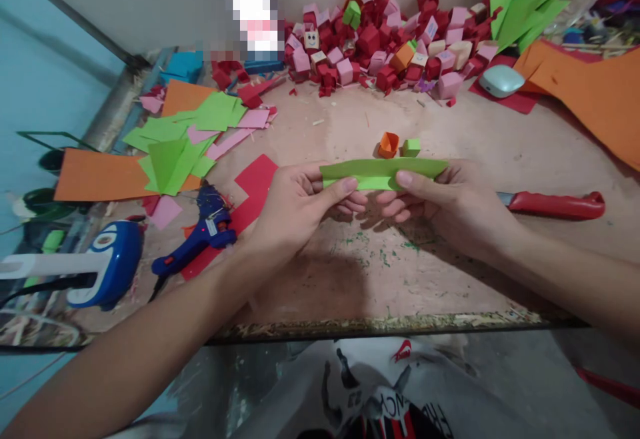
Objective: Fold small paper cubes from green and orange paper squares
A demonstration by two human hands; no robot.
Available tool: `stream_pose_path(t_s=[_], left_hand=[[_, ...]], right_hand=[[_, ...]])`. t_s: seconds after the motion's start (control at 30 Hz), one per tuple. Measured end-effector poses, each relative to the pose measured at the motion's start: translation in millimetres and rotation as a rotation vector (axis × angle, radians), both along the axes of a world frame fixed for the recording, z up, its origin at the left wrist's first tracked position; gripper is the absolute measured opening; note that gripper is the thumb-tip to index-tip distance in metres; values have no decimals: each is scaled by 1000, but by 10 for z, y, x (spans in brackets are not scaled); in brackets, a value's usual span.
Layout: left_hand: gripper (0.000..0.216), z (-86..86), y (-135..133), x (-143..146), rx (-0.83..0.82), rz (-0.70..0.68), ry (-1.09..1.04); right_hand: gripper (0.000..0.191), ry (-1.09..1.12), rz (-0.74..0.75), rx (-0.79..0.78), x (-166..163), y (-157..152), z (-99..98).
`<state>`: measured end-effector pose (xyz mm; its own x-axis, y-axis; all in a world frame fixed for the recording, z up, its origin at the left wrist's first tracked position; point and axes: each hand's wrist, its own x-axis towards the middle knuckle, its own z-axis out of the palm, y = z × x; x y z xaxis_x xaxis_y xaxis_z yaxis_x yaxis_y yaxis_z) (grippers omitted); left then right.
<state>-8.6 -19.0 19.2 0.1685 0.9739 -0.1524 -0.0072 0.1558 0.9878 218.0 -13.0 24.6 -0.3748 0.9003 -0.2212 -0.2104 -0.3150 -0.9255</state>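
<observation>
A folded strip of green paper (pixel 383 171) is stretched between both hands above the table. My left hand (pixel 313 192) pinches its left end, the thumb lying along the lower fold. At the other end my right hand (pixel 435 192) grips it, thumb in front and fingers behind. Just beyond the strip sit a small orange paper box (pixel 389 145), open at the top, and a small green paper cube (pixel 411 147). Right of my right hand lies a knife with a red handle (pixel 557 205), its blade partly hidden by my wrist.
A blue glue gun (pixel 200 235) lies on red paper (pixel 250 192) at left, near a blue and white device (pixel 113 262). Green sheets (pixel 175 159) pile behind it. Several red and pink paper cubes (pixel 370 39) heap at the back. Orange sheets (pixel 590 92) lie right.
</observation>
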Motion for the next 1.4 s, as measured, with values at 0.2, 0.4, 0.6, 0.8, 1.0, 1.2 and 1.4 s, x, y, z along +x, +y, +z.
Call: stream_pose_path(t_s=[0.2, 0.4, 0.6, 0.8, 1.0, 1.2, 1.4], left_hand=[[33, 4, -154, 194, 51, 84, -69], [29, 59, -254, 215, 55, -15, -124], [27, 45, -212, 146, 32, 16, -80], [35, 3, -117, 89, 16, 28, -48], [35, -1, -51, 51, 25, 81, -84], [27, 28, -28, 14, 27, 100, -99], [28, 56, -3, -42, -7, 53, -94]], right_hand=[[26, 115, 19, -21, -114, -182, -44], [24, 105, -2, -5, -153, -264, -118], [33, 44, -28, 4, -108, -198, -73], [41, -48, -85, 76, -7, -95, -41], [43, -88, -111, 119, 45, -21, -24], [37, -47, -131, 107, 39, -2, -3], [22, -90, -222, 108, 87, 62, 1]])
